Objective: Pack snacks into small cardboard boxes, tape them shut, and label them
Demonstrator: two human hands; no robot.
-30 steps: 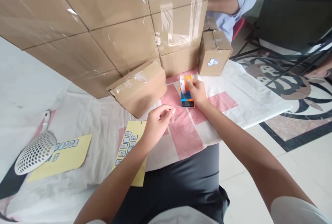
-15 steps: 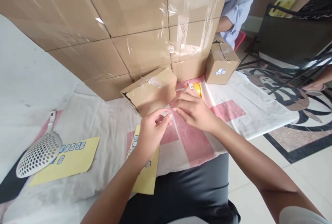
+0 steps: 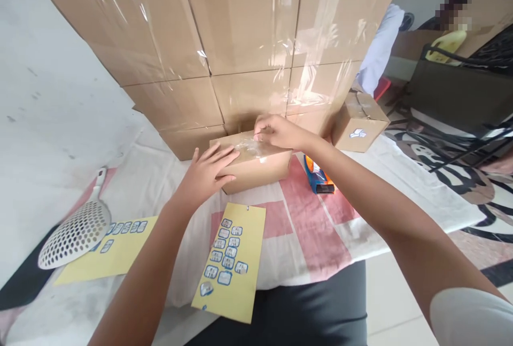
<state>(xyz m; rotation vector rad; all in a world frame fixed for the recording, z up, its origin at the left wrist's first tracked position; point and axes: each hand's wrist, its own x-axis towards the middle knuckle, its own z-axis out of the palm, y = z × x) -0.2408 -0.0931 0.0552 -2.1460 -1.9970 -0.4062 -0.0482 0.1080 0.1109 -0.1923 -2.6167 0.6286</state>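
Observation:
A closed cardboard box (image 3: 260, 172) lies on the cloth, with wrinkled clear tape (image 3: 251, 148) across its top. My left hand (image 3: 210, 175) rests on the box's left end, fingers spread and open. Above the lid, my right hand (image 3: 276, 131) is closed in a pinch at the end of the tape; what is between the fingertips is too small to tell. An orange and blue tape dispenser (image 3: 318, 177) sits right of the box, partly behind my right forearm. In front lies a yellow sheet (image 3: 236, 260) bearing several small blue-edged stickers.
A taped wall of stacked cardboard boxes (image 3: 252, 30) rises behind. At right stands a smaller box (image 3: 358, 124) with a sticker. A white skimmer (image 3: 78, 233) overlaps another yellow sheet (image 3: 132, 252) at left. A person's pale sleeve (image 3: 380, 49) shows behind the stack.
My hands have moved apart and up onto the box, left hand flat, right hand at the tape. The box sits straighter. The view has shifted, showing the near yellow sheet and the dispenser more fully.

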